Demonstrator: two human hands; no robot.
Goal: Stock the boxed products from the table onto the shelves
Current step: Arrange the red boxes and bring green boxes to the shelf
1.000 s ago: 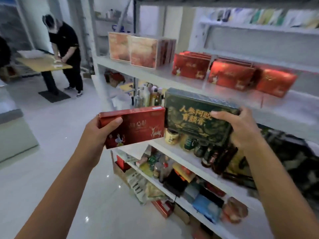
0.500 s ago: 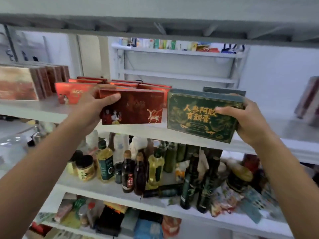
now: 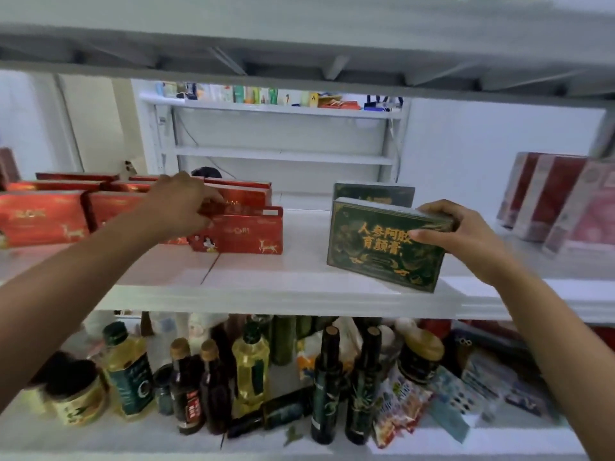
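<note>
Now both boxes are at the shelf (image 3: 266, 296), each upright on a long edge with its printed face outward, which I judge is so a shopper can read it.

The red box (image 3: 246, 232) stands at about ten o'clock from the middle of the view. It heads the right end of a row of matching red boxes (image 3: 43, 217) that runs off toward nine o'clock, so it is being faced up in line with its own kind. The left hand (image 3: 181, 207) reaches in from seven o'clock with the forearm stretched long and the wrist level. Its fingers (image 3: 208, 196) curl over the box's top left corner, thumb at the front, pinching it. Whether the base sits flat yet I cannot tell.

The green box (image 3: 376, 254) is at about three o'clock, near the shelf's front lip and just in front of a second green box (image 3: 372, 191) at its twelve o'clock, again like with like. It looks turned a little, its right end nearer the lip. The right hand (image 3: 462, 236) comes up from five o'clock, elbow low, wrist bent inward. Its fingers (image 3: 436, 207) wrap over the top right corner and the thumb presses the front face, a firm hold.

Bare shelf lies between the two boxes. Pink boxes (image 3: 562, 201) stand apart at three o'clock. Bottles (image 3: 251, 364) crowd the level below, at six o'clock.
</note>
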